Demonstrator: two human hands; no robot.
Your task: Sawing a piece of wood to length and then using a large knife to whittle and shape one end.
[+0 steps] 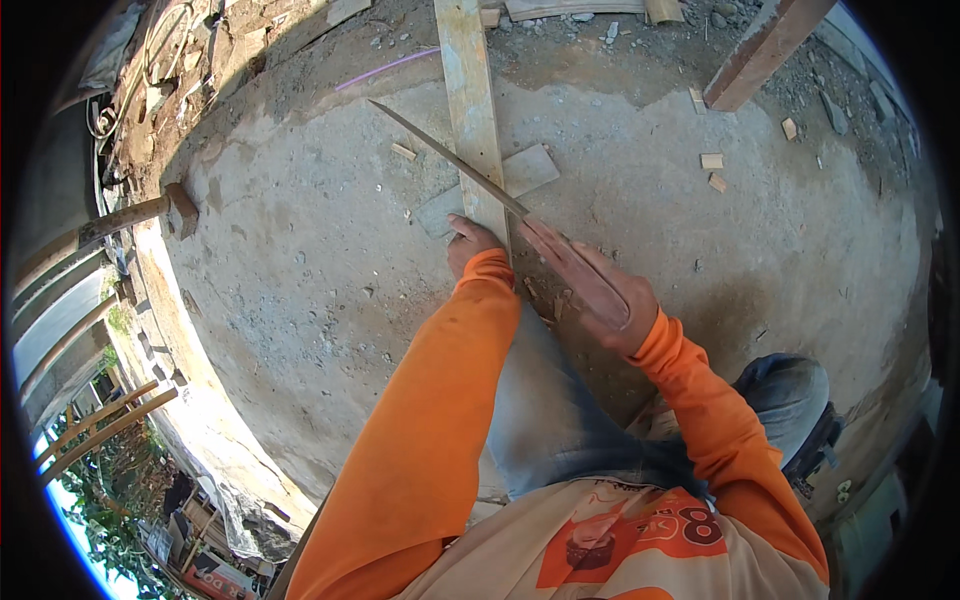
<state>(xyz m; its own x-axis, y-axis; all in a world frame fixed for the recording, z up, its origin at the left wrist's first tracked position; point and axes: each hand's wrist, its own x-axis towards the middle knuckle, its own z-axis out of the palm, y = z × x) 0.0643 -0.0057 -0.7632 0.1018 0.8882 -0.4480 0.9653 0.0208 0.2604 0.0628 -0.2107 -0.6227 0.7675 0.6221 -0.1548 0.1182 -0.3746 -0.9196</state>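
Observation:
My right hand (pixel 625 305) grips the reddish wooden handle of a long narrow blade (pixel 415 133), which points up and left across a long pale board (pixel 458 50). My left hand (pixel 470 243) is closed on the board's near part, below the blade. Under that board, a shorter flat plank (pixel 530 172) lies crosswise on the concrete. My knees in jeans are bent below, and the board's near end is partly hidden by my left hand and sleeve.
A hammer-like tool (pixel 180 208) with a long handle rests at the left. A wooden post (pixel 755 55) stands at upper right. A thin purple strip (pixel 385 65), small wood offcuts (pixel 712 161) and rubble lie on the concrete floor (pixel 300 300). Sticks (pixel 110 420) jut at lower left.

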